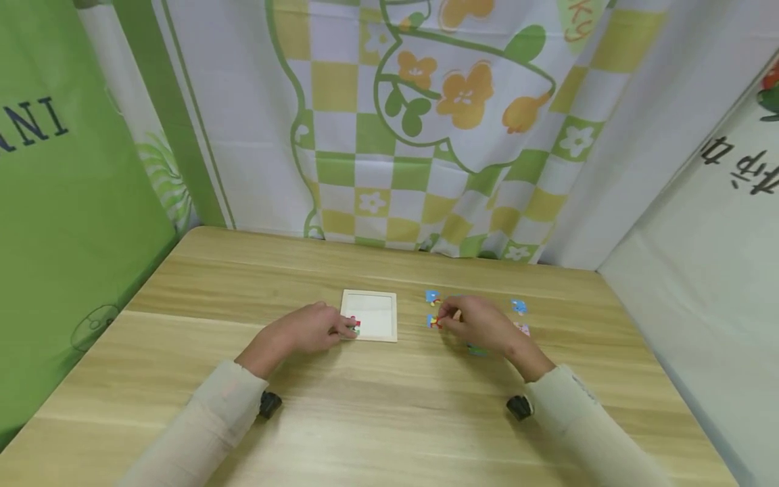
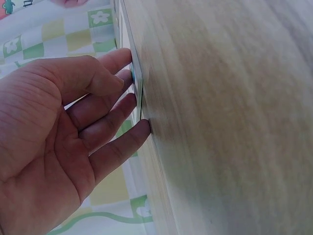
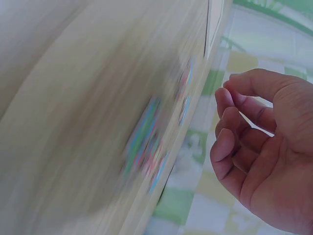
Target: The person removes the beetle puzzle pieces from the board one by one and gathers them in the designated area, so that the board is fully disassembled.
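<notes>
My left hand (image 1: 316, 327) rests at the lower left corner of a square pale wooden puzzle tray (image 1: 368, 339), fingers loosely bent. Its fingertips touch a small red, white and green jigsaw piece (image 1: 356, 325) inside that corner. In the left wrist view the fingers (image 2: 115, 117) lie along the tray's edge, partly hiding it. To the right, my right hand (image 1: 481, 325) hovers over loose jigsaw pieces, thumb and forefinger tips close together. A blue, yellow and red piece (image 1: 433, 321) lies by those fingertips. From the right wrist, the curled fingers (image 3: 225, 147) show nothing between them.
Another blue piece (image 1: 432, 296) lies just behind. Beyond the right hand are a blue piece (image 1: 518, 306), a pink one (image 1: 523, 329) and a green one (image 1: 477, 350), partly covered by the hand. A patterned curtain (image 1: 389, 169) hangs along the wooden table's (image 1: 389, 419) back edge.
</notes>
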{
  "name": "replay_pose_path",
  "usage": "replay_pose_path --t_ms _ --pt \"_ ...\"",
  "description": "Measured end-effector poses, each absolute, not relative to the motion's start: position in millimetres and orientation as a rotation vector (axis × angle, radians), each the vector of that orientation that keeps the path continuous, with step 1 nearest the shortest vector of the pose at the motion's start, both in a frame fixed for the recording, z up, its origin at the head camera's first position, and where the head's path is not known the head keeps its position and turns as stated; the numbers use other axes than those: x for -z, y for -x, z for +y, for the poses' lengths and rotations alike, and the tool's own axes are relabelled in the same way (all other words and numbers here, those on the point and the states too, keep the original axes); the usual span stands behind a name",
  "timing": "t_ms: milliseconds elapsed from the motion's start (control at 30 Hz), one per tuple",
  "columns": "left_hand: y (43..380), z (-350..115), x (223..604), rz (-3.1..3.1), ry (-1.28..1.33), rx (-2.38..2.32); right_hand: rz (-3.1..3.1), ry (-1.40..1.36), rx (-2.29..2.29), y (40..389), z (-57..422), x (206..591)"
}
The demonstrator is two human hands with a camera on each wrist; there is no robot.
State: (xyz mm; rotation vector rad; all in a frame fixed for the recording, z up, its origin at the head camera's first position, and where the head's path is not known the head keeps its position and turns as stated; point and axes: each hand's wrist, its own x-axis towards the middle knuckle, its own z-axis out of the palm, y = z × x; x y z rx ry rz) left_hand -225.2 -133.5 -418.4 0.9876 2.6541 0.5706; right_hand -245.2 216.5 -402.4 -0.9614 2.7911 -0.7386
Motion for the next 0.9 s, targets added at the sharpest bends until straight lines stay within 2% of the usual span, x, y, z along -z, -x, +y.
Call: replay_pose_path --t_ms 167,467,900 --pt "224.3 -135.5 419.4 2.641 -0.982 -0.615 2.772 1.08 0.7 247.8 177.6 402.5" --pt "225.7 -134.4 418.8 2.625 -0.951 -0.604 2.717 1.138 0.526 257.1 124.8 413.7" --pt "227.4 -137.6 421.3 2.569 -0.996 -0.713 2.695 1.078 0.4 259.2 91.9 417.6"
